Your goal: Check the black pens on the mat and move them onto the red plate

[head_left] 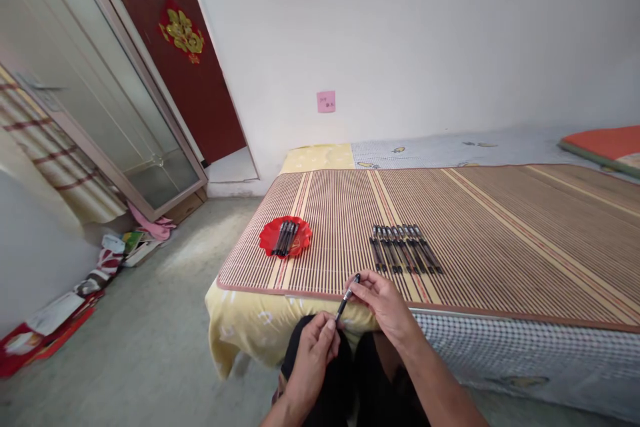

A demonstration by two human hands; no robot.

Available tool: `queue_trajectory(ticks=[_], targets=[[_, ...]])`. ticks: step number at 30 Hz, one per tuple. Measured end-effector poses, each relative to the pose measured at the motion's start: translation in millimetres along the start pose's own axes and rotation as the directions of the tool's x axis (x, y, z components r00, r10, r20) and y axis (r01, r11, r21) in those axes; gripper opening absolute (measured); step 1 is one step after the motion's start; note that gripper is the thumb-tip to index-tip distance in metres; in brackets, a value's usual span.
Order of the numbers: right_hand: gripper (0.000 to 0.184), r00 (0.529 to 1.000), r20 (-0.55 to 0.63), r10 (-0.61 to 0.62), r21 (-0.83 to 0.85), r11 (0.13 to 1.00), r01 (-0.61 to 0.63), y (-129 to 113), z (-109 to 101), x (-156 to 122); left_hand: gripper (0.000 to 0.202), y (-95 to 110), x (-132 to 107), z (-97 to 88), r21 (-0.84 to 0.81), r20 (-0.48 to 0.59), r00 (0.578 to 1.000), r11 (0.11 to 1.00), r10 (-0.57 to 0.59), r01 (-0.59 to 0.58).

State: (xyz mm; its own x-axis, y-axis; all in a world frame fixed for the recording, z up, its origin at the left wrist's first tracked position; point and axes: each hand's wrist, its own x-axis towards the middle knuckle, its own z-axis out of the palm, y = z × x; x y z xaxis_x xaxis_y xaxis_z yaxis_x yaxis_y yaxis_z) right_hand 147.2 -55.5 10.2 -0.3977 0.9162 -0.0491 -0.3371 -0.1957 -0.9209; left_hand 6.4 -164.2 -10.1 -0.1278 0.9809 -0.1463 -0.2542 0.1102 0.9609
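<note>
Between my two hands, over my lap at the bed's front edge, is a black pen (345,301), tilted with its dark cap end up and to the right. My left hand (316,341) pinches its lower end. The fingers of my right hand (380,299) close on its upper end near the cap. Several similar pens (404,249) lie side by side in a row on the striped mat, beyond my right hand. Farther left, a red scalloped plate (267,237) carries a few more black pens (286,238).
A striped bamboo mat (340,213) covers the bed, with yellow cloth (250,323) hanging over its front left corner. An orange folded item (607,147) lies at the far right. Papers and cloths (65,313) lie along the left wall. A dark red door (175,60) stands behind.
</note>
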Motion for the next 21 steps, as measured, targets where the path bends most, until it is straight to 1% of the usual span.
queue_trajectory(ticks=[4, 7, 12, 15, 19, 21], targets=[[0.044, 0.995, 0.092, 0.031, -0.060, 0.998, -0.026, -6, 5, -6, 0.050, 6, 0, 1.7, -0.012, 0.013, 0.999, 0.999, 0.032, -0.032], [0.043, 0.992, 0.118, 0.035, -0.082, 0.996, -0.025, -9, 9, -10, 0.048, 8, 0, 4.2, -0.044, 0.022, 0.999, 0.998, 0.042, -0.041], [0.042, 0.997, 0.078, -0.017, -0.054, 0.998, 0.021, -9, 15, -16, 0.046, 13, -2, 9.2, -0.065, 0.033, 0.998, 0.996, 0.055, -0.053], [0.043, 0.997, 0.067, -0.025, -0.058, 0.998, 0.029, -7, 16, -18, 0.046, 12, -5, 11.5, -0.103, 0.046, 0.998, 0.994, 0.045, -0.040], [0.044, 0.998, 0.047, -0.038, -0.116, 0.992, 0.044, 4, 17, -17, 0.048, 3, -6, 13.4, -0.131, 0.005, 1.000, 0.991, 0.015, -0.014], [0.046, 0.998, 0.040, -0.038, -0.133, 0.990, 0.043, 12, 20, -17, 0.048, 0, -5, 12.1, -0.115, -0.021, 1.000, 0.993, 0.012, -0.014]])
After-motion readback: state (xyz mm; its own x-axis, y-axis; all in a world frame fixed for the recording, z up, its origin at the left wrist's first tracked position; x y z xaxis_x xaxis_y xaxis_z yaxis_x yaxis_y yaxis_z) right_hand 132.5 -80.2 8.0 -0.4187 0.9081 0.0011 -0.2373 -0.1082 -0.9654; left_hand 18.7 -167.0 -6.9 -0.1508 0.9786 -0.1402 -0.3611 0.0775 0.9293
